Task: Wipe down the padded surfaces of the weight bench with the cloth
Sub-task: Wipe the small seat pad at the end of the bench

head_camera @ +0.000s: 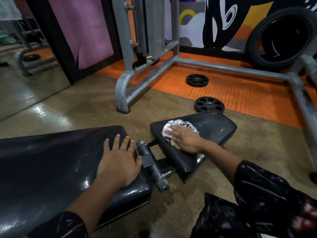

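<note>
Head view, the only one: my R hand (pixel 184 138) sits just right of centre, fingers laid out flat, pressing the cloth (pixel 178 126) onto the seat pad (pixel 214 129); the cloth is bunched, white w/ dark print, mostly showing past my fingertips toward the top of the frame. My L hand (pixel 118 160) is left of centre, spread wide and flat on the end of the back pad (pixel 51 160), holding nothing, just bracing. Between the two pads, at centre, is the bare hinge (pixel 152 162) w/ bolt and bracket. Risks as I judge them: the cloth isn't gripped, only pinned under flat fingers, so a fast stroke could leave it behind or let it ball up and skip patches. The seat looks tilted on its pivot, so leaning hard near its edge might rock it. My L fingertips lie just beside the hinge; if the pad shifts, they could get pinched. The pad looks glossy, maybe damp, so a palm could slide. Two plates (pixel 209 105) lie on the floor above the seat in frame, a trip hazard if I step round to reach the far end.
</note>
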The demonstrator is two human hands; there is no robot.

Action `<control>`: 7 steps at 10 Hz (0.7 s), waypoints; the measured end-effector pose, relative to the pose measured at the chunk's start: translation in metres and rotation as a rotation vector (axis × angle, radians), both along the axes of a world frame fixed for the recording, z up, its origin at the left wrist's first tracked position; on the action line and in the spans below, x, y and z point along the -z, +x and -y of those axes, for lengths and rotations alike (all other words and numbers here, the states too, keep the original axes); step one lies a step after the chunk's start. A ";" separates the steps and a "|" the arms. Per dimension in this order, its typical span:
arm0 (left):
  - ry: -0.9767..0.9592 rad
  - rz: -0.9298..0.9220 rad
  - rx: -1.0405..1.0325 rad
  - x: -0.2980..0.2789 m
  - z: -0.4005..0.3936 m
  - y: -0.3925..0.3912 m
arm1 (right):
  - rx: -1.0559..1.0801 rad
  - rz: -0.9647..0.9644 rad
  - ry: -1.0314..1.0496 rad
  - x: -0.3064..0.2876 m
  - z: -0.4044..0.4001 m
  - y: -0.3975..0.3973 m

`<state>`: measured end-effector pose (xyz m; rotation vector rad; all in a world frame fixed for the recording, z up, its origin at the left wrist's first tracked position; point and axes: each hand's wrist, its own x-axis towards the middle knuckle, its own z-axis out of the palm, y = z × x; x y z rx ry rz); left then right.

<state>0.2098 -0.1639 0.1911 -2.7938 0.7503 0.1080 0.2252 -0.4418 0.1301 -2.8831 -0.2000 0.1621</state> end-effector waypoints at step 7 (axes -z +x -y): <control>-0.004 -0.014 -0.003 0.000 0.001 0.000 | 0.044 -0.011 -0.124 0.001 -0.039 -0.017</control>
